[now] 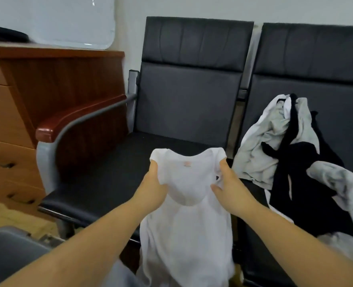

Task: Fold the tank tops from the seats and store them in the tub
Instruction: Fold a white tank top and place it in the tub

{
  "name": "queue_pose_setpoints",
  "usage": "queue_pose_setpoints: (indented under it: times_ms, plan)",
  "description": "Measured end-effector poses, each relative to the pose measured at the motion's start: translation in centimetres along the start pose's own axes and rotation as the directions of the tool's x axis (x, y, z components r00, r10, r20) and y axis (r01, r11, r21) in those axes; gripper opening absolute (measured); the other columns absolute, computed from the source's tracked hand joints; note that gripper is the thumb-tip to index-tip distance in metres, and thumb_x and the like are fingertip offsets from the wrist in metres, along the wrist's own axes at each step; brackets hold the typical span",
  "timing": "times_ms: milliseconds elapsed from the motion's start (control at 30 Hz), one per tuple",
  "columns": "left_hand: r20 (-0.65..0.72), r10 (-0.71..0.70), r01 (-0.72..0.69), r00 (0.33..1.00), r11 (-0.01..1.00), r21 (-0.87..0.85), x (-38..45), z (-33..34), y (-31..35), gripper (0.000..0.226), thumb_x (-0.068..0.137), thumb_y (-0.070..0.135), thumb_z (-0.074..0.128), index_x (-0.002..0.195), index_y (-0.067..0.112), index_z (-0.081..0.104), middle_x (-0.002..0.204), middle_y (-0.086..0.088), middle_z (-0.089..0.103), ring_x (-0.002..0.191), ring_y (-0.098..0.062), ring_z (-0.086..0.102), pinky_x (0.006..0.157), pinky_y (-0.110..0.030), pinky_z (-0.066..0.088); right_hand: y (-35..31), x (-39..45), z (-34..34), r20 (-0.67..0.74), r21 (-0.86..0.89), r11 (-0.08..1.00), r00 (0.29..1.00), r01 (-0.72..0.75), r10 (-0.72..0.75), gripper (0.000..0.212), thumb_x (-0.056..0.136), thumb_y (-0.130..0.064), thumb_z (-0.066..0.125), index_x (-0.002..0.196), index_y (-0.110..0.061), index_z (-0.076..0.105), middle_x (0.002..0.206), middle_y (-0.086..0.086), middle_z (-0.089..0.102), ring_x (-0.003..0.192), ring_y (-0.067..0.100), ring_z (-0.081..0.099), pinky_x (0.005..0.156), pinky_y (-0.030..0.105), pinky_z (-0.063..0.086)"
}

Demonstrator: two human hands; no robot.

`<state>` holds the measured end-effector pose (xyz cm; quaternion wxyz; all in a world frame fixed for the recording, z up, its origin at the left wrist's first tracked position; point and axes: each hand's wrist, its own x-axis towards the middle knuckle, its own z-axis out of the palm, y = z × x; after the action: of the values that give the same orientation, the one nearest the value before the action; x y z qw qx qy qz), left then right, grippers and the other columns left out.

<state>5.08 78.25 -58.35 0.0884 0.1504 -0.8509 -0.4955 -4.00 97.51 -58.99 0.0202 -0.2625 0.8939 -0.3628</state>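
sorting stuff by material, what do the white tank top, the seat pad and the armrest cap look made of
White tank top: thin soft knit, likely cotton; it drapes limp and looks slightly sheer.
Seat pad: dark matte padded upholstery, probably faux leather, with stitched panels on the backrest.
Armrest cap: reddish-brown glossy wood or a wood-look finish; a highlight shows at its tip.

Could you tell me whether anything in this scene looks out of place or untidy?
Only the tangled heap of grey, white and black garments on the right seat looks untidy; one piece trails over the seat's front edge. The white tank top, hanging from the left hand and right hand, looks undamaged.
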Motion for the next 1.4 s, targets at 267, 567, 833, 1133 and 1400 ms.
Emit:
queue_pose_setpoints:
  times_ms: [267, 567, 833, 1133, 1400]
  plan:
    - [0.025, -0.044, 0.016, 0.999, 0.745, 0.667, 4.6, 4.7, -6.7, 0.071, 0.100, 0.050, 0.032, 0.150, 0.010, 0.003, 0.160, -0.016, -0.001, 0.146, -0.026, 0.017, 0.117, -0.033, 0.012, 5.1, 2.6, 7.9, -0.022, -0.144, 0.987, 0.998, -0.066, 0.064, 0.060, 0.095, -0.025, 0.050, 0.146, -0.018, 0.020, 0.152, 0.000, 0.026, 0.137, 0.020, 0.030, 0.109, 0.035, 0.035]
    - [0.064, 0.064, -0.090, 0.996, 0.722, 0.686, 13.5, 3.3, -8.8, 0.071, 0.096, 0.060, 0.028, 0.151, 0.019, 0.009, 0.162, -0.009, 0.004, 0.145, -0.025, 0.017, 0.118, -0.032, 0.012, 6.0, 10.2, 9.2, -0.085, -0.302, 0.946, 0.991, -0.121, 0.099, 0.066, 0.100, -0.040, 0.039, 0.154, -0.023, 0.006, 0.162, -0.006, -0.001, 0.146, 0.016, 0.018, 0.114, 0.031, 0.025]
    - [0.038, 0.214, -0.168, 0.976, 0.634, 0.755, 20.1, 3.0, -9.6, 0.059, 0.098, 0.053, 0.031, 0.147, 0.019, 0.030, 0.160, -0.005, 0.013, 0.141, -0.025, 0.023, 0.116, -0.034, 0.015, 8.0, 17.0, 9.7, -0.262, -0.223, 0.965, 0.962, -0.137, 0.076, 0.060, 0.094, -0.033, 0.052, 0.148, -0.015, 0.032, 0.156, 0.004, 0.027, 0.140, 0.022, 0.030, 0.111, 0.037, 0.029]
    - [-0.102, 0.207, -0.068, 0.973, 0.678, 0.732, 21.0, 3.3, -8.7, 0.038, 0.099, 0.050, 0.036, 0.112, 0.016, 0.047, 0.087, 0.005, 0.043, 0.091, -0.021, 0.051, 0.064, -0.031, 0.033, 8.5, 18.9, 9.4, -0.195, -0.426, 0.896, 0.980, -0.122, 0.041, 0.035, 0.099, -0.042, 0.039, 0.072, -0.019, 0.037, 0.063, -0.004, 0.048, 0.064, 0.022, 0.048, 0.057, 0.032, 0.030]
    - [0.155, -0.117, -0.056, 0.981, 0.595, 0.802, 16.7, 2.1, -6.4, 0.066, 0.094, 0.064, 0.030, 0.129, 0.011, 0.047, 0.135, -0.007, 0.044, 0.126, -0.024, 0.039, 0.101, -0.034, 0.029, 7.1, 15.3, 7.1, 0.076, -0.313, 0.947, 0.992, -0.073, 0.102, 0.036, 0.096, -0.050, 0.042, 0.109, -0.020, 0.055, 0.104, -0.005, 0.057, 0.104, 0.020, 0.053, 0.087, 0.034, 0.040]
